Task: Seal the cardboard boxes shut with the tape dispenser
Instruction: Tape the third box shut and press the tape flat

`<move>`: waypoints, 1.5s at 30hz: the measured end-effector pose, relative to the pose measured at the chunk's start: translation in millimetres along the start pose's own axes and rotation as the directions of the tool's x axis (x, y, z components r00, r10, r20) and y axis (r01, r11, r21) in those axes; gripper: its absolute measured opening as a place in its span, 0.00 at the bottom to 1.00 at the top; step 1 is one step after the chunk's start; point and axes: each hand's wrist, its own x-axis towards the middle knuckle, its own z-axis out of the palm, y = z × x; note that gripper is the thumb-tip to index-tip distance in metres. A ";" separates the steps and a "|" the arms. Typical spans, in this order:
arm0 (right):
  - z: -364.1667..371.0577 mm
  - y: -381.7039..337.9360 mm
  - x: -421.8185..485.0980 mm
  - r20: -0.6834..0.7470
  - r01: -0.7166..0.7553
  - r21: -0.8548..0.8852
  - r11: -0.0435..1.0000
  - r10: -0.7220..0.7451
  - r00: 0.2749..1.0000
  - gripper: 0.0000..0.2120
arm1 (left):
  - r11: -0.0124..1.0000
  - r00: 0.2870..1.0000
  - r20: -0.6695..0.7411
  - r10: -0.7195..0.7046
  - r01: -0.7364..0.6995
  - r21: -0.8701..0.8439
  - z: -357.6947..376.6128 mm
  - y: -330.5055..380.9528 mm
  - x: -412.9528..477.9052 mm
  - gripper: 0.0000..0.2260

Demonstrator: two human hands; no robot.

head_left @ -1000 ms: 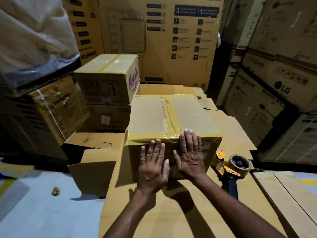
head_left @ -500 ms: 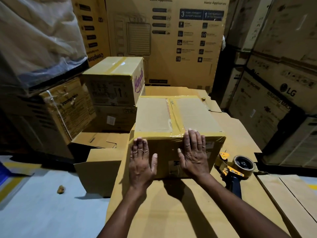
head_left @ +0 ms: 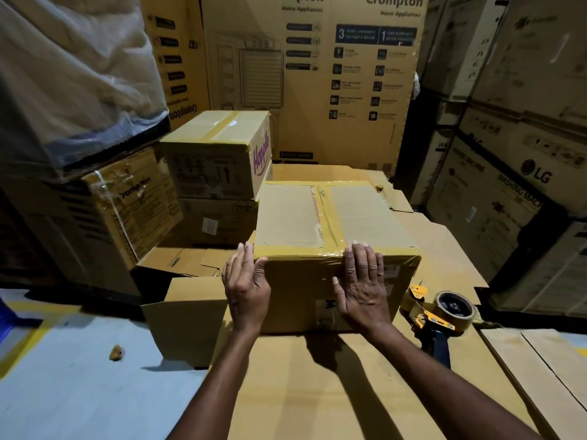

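A taped cardboard box (head_left: 330, 217) stands in the middle on flattened cardboard, with brown tape along its top seam and near edge. My left hand (head_left: 246, 289) lies against its near left corner, fingers straight up the side and thumb on the front face. My right hand (head_left: 362, 285) presses flat on the front face, fingertips over the taped top edge. The tape dispenser (head_left: 441, 315), yellow with a dark blue handle and a brown roll, lies on the cardboard just right of the box, untouched.
A sealed box with purple lettering (head_left: 219, 154) sits stacked at the back left. An open empty carton (head_left: 187, 312) lies left of the work surface. Tall appliance cartons (head_left: 317, 74) wall in the back and right. A grey floor (head_left: 79, 376) shows at the lower left.
My left hand slid left along the box front, from beside the right hand to the left corner. My right hand stayed on the front face. The camera view shifted slightly.
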 end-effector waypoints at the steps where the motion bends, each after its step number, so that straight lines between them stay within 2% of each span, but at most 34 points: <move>1: 0.3 -0.3 -0.3 0.001 0.000 0.000 1.000 0.000 1.000 0.36 | 0.999 1.000 -0.017 -0.019 0.019 -0.026 -1.9 0.0 0.8 0.19; 5: -0.3 -0.1 -0.6 -0.006 0.003 0.011 1.000 -0.003 1.000 0.36 | 0.971 0.982 -0.047 -0.181 0.171 -0.165 -9.6 7.6 5.3 0.07; 9: -0.2 0.4 -1.5 -0.017 0.004 0.013 1.000 -0.004 1.000 0.35 | 0.963 0.972 -0.090 -0.215 0.196 -0.187 -5.6 14.7 -0.6 0.03; 14: -1.1 0.3 -1.6 -0.017 -0.003 0.021 1.000 0.003 1.000 0.35 | 0.973 0.951 -0.221 -0.217 0.191 -0.131 12.2 24.3 -13.1 0.04; 17: -2.0 0.8 1.0 -0.013 0.002 0.018 1.000 -0.002 1.000 0.35 | 0.977 0.968 -0.148 -0.205 0.210 0.021 23.3 24.6 -33.3 0.14; 20: -1.0 0.6 0.2 -0.009 0.007 0.017 1.000 -0.007 1.000 0.36 | 0.963 0.992 0.030 -0.126 0.115 0.245 29.2 20.2 -55.7 0.25; 25: 1.2 1.2 -1.1 -0.018 0.010 0.027 1.000 -0.009 1.000 0.35 | 0.938 0.985 0.163 -0.061 0.001 0.346 26.5 18.7 -59.9 0.31; 27: 2.1 2.0 -2.2 -0.025 0.012 0.020 1.000 -0.012 1.000 0.35 | 0.931 0.979 0.179 0.092 -0.149 0.333 24.6 18.3 -59.4 0.29; 29: 3.1 3.3 -3.4 -0.025 0.015 0.014 1.000 -0.015 1.000 0.36 | 0.898 0.934 0.197 0.299 -0.345 0.272 23.7 21.7 -50.0 0.27; 31: 2.5 2.2 -4.4 -0.023 0.020 0.019 1.000 -0.020 1.000 0.36 | 0.874 0.895 0.214 0.391 -0.434 0.217 24.0 30.4 -32.4 0.25; 34: -1.7 -1.3 -2.6 -0.045 0.004 0.049 0.999 -0.002 0.999 0.34 | 0.873 0.887 0.298 0.351 -0.426 0.237 27.3 41.5 -14.2 0.26; 37: -8.9 -9.9 4.3 -0.091 -0.028 0.159 0.987 0.043 0.995 0.30 | 0.858 0.891 0.368 0.264 -0.391 0.332 32.5 42.6 -15.4 0.28; 41: -11.0 -30.6 25.5 -0.091 0.141 0.240 0.960 -0.123 0.988 0.23 | 0.812 0.894 0.333 0.301 -0.423 0.401 39.5 38.2 -16.9 0.24; 44: -12.5 -22.1 48.1 -0.103 0.217 0.284 0.934 -0.195 0.975 0.16 | 0.818 0.896 0.259 0.360 -0.437 0.374 39.1 30.1 -14.2 0.20; 45: -13.1 -14.4 52.3 -0.092 0.250 0.289 0.924 -0.233 0.968 0.17 | 0.823 0.898 0.232 0.373 -0.436 0.364 38.3 27.7 -13.4 0.19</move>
